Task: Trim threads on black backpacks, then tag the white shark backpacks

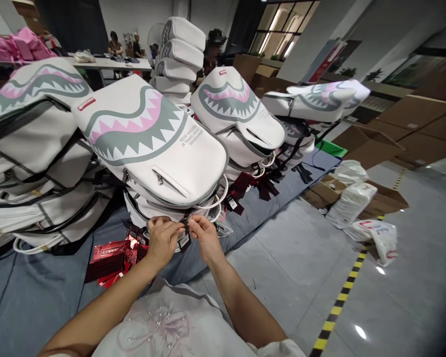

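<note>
A white backpack (pixel 159 144) with a grey and pink shark-mouth print lies on top of a stack. At its near lower edge, my left hand (pixel 164 240) pinches something small and dark, its fingers closed. Close beside it, the thumb and fingers of my right hand (pixel 206 238) are closed at the same spot. A dark hang tag (pixel 185 241) with a pale label hangs between the two hands; its attachment point is hidden by my fingers. White carry loops (pixel 223 193) stick out from the stack on the right. Shiny red tags (pixel 109 258) lie left of my left hand.
More printed backpacks (pixel 238 109) stand in stacks along the grey-covered table (pixel 208 265). Dark red tags (pixel 245 186) lie farther right. Cardboard boxes (pixel 418 116), plastic-wrapped packs (pixel 353 206) and yellow-black floor tape (pixel 344 292) are at right. People (pixel 115 45) sit behind.
</note>
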Motion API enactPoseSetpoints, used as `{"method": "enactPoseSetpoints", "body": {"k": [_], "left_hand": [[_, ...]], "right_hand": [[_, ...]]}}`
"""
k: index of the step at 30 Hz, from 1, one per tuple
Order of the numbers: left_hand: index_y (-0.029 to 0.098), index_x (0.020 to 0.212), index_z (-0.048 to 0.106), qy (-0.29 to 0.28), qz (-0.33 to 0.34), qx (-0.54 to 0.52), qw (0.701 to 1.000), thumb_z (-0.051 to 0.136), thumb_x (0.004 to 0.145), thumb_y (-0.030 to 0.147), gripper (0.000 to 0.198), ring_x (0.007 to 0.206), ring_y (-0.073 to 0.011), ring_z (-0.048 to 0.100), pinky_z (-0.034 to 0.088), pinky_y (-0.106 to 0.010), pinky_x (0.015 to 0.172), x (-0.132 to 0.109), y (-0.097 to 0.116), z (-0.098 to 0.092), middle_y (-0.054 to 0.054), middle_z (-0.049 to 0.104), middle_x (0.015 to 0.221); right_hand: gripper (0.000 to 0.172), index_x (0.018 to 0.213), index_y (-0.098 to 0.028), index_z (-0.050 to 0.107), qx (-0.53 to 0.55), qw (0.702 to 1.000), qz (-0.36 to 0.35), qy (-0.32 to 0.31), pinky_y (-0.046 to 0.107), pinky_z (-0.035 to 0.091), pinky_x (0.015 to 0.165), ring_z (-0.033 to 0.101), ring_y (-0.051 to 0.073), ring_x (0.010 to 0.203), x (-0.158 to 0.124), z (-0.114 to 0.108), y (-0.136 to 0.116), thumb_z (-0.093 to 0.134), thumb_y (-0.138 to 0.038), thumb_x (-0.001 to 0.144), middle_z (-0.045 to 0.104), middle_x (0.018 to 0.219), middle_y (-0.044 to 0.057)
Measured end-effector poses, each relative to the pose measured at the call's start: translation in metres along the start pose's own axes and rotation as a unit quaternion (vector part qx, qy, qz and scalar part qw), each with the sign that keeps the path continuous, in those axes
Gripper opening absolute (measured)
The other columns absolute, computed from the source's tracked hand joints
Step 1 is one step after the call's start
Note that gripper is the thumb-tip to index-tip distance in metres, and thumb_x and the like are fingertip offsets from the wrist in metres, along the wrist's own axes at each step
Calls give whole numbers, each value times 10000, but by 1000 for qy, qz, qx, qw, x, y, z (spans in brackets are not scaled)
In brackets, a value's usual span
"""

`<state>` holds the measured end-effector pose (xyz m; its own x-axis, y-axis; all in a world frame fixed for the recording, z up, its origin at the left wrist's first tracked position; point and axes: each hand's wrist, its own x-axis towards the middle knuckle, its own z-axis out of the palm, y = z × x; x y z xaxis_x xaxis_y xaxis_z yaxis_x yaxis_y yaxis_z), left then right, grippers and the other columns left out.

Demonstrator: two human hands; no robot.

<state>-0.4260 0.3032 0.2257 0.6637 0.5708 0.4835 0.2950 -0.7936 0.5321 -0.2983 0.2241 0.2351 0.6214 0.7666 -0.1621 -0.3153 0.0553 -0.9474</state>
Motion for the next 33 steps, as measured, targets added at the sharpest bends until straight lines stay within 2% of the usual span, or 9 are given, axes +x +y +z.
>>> {"method": "enactPoseSetpoints", "body": {"k": [3, 9, 15, 21, 26, 33], "left_hand": [[229, 966, 729, -4, -19, -4, 1000, 558, 974, 253, 172, 915, -225, 595, 312, -428, 932, 1, 2, 0, -15, 766, 885], [229, 938, 729, -16, -39, -25, 999, 553, 971, 259, 181, 888, -220, 589, 322, -431, 941, 6, 9, -1, -16, 765, 885], [231, 908, 723, -27, -43, -19, 999, 565, 960, 244, 167, 891, -222, 595, 329, -435, 944, 8, 11, 0, -18, 755, 866], [235, 859, 689, -47, -55, -14, 997, 571, 934, 211, 142, 898, -222, 606, 324, -447, 962, 12, 12, -3, -6, 749, 840], [226, 821, 641, -70, -35, 8, 997, 551, 913, 176, 138, 908, -234, 616, 323, -452, 965, 18, 12, -5, -5, 733, 807], [209, 846, 616, -23, 1, 23, 999, 524, 906, 191, 111, 893, -247, 648, 334, -454, 966, 18, 1, 2, -22, 731, 833]], "right_hand": [[353, 773, -205, 661, -10, 1000, -26, 10, 241, 315, 548, 399, 108, 610, -1, 4, 3, 809, -504, 659, 556, 692, -25], [259, 773, -214, 668, -43, 996, -80, 15, 287, 438, 680, 515, 150, 695, -2, 5, 6, 751, -454, 719, 619, 745, -4], [211, 787, -215, 690, -77, 991, -110, 15, 318, 470, 773, 573, 178, 782, 2, -1, 16, 727, -421, 759, 651, 789, 16], [172, 760, -215, 677, -143, 977, -159, 15, 321, 466, 790, 571, 179, 805, 0, -4, 12, 686, -381, 807, 630, 805, 13], [121, 715, -217, 668, -186, 958, -215, 28, 311, 441, 773, 565, 176, 790, -4, 0, 3, 665, -300, 803, 613, 772, 6], [111, 687, -222, 661, -163, 957, -239, 37, 306, 443, 738, 569, 177, 768, -4, 9, 6, 652, -256, 792, 603, 746, 0]]}}
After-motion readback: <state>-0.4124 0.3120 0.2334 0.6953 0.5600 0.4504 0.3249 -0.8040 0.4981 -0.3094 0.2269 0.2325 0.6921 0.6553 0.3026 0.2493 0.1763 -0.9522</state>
